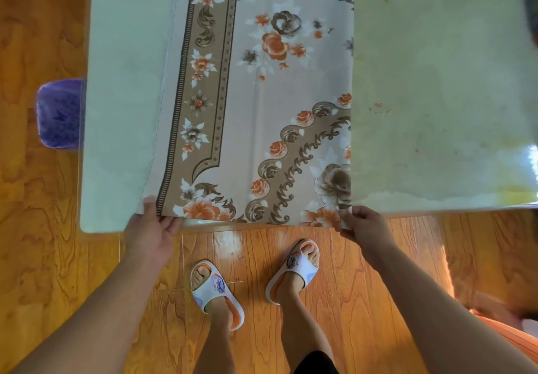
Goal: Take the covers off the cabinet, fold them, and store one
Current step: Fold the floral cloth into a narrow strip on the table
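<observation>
Both hands are closed on the near edge of the floral cover [262, 97]: its near-left corner is pinched by the left hand [154, 225], thumb on top, and its near-right corner is gripped by the curled fingers of the right hand [361, 222]. That cover is spread flat over the middle of a pale green table [436, 82], reaching from the hands to the far side. A purple bin [59, 113] is seen on the wooden floor [43, 228] beside the table's left edge, its contents not discernible.
</observation>
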